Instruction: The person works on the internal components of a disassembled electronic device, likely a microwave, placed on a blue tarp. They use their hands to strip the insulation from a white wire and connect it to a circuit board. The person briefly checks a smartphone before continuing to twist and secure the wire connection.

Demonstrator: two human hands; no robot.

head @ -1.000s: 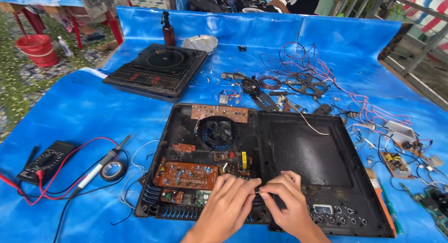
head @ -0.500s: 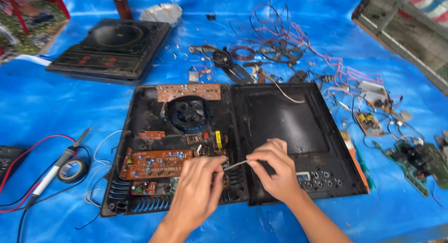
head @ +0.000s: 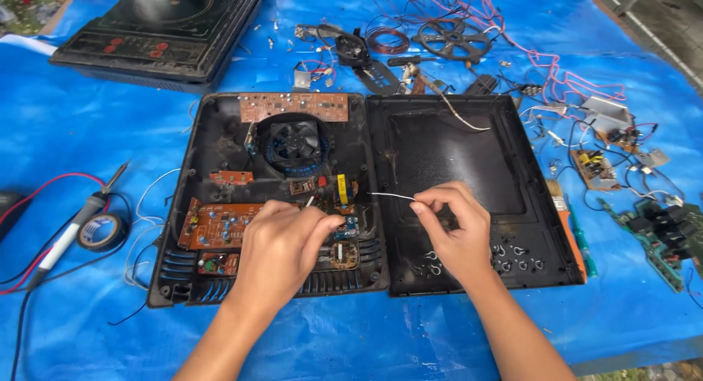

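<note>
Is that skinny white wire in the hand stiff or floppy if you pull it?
Probably bendy but springy: the white wire spans almost straight between the right hand and the left hand. It looks thin, so likely very light. It might kink if tugged hard.

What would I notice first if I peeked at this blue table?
The opened black cooker in the middle, its fan and orange circuit boards showing. Over it, the left hand and the right hand pinch a thin white wire. Pink wires tangle at the top right.
</note>
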